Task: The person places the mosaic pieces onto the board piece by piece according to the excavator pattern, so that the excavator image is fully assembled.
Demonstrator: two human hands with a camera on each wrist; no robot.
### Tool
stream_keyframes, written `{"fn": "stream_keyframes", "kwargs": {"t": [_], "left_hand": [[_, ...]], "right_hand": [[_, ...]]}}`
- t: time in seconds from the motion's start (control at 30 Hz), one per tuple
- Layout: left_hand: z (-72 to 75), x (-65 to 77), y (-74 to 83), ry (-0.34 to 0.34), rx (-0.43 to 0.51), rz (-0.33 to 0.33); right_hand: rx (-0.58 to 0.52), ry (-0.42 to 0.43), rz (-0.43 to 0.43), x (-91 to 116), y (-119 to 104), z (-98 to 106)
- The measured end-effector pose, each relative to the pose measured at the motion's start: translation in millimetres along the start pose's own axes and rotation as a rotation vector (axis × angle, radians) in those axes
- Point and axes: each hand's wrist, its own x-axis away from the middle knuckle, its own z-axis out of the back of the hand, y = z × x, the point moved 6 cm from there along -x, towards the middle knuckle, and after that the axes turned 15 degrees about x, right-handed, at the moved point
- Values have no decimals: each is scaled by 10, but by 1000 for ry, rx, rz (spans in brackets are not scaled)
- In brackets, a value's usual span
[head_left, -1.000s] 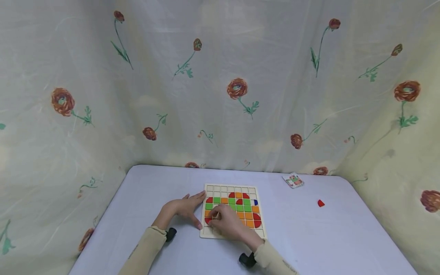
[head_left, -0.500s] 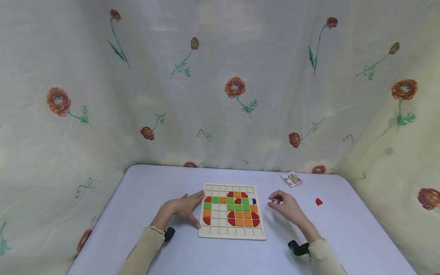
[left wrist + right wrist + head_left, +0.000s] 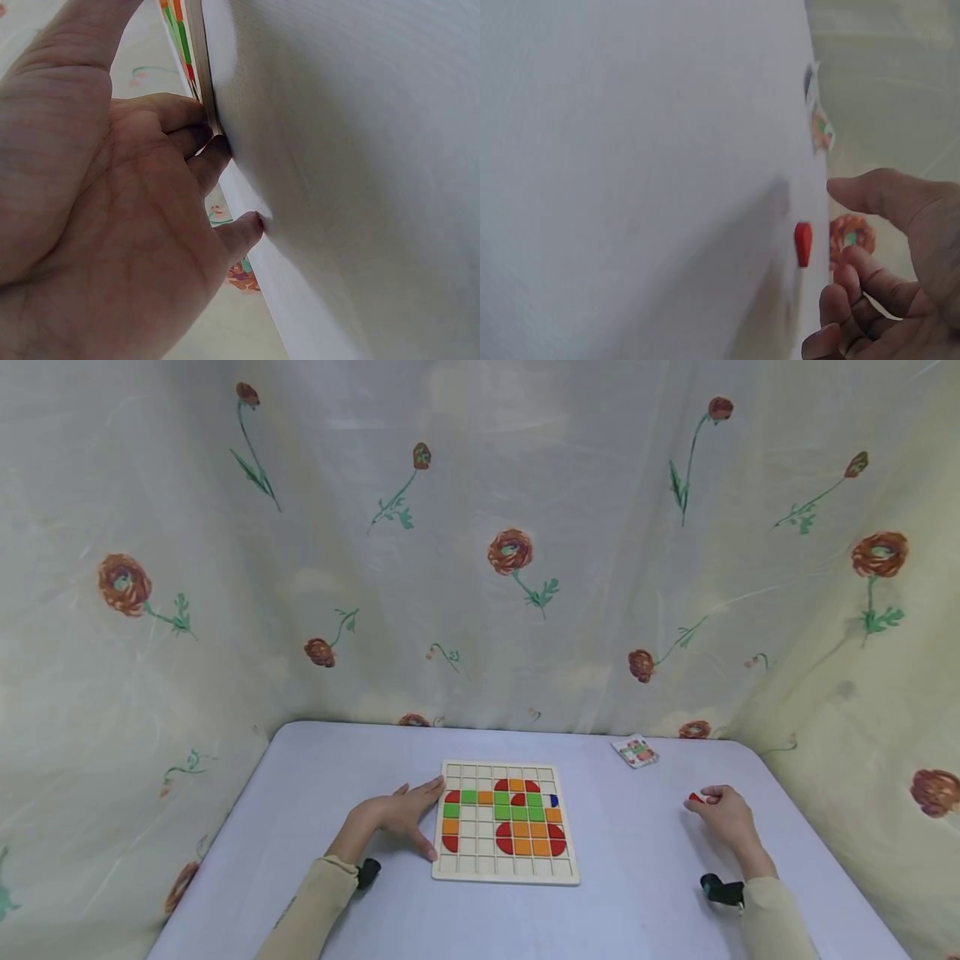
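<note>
A square wooden grid board [image 3: 480,864] lies on the table, with red, green, orange and blue pieces filling part of its cells. My left hand [image 3: 401,814] rests at the board's left side, thumb and fingers spread. In the left wrist view, the fingertips of that hand [image 3: 150,195] touch the board's edge [image 3: 199,52]. Off to the right, my right hand [image 3: 729,818] reaches over a loose red quarter-circle piece [image 3: 695,797]. The right wrist view has this red piece [image 3: 802,244] on the table, with the thumb and fingers apart beside it.
A small patterned card [image 3: 636,751] lies near the table's back edge, right of the board. White cloth covers the table [image 3: 360,752]. Flower-printed curtains [image 3: 465,485] hang behind and at both sides.
My right hand has left the board's lower left and travelled right to the loose red piece. A red piece now shows at that lower-left cell. The left hand stays at the board's side.
</note>
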Motion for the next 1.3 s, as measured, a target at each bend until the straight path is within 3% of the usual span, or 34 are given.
{"fn": "stream_keyframes", "kwargs": {"t": [0.13,0.33,0.6,1.3], "left_hand": [[-11,0,4,0,-3,-2],[-15,6,23,2,4,-3],[-5,21,30,3,10,9],[10,11,16,-5,7,9]], "right_hand": [[30,-32,-11,-26,112,-29],[56,19,68,-70,118,-65],[15,-73,185,-100,-9,-156],[54,-65,177,-48,-8,-162]]}}
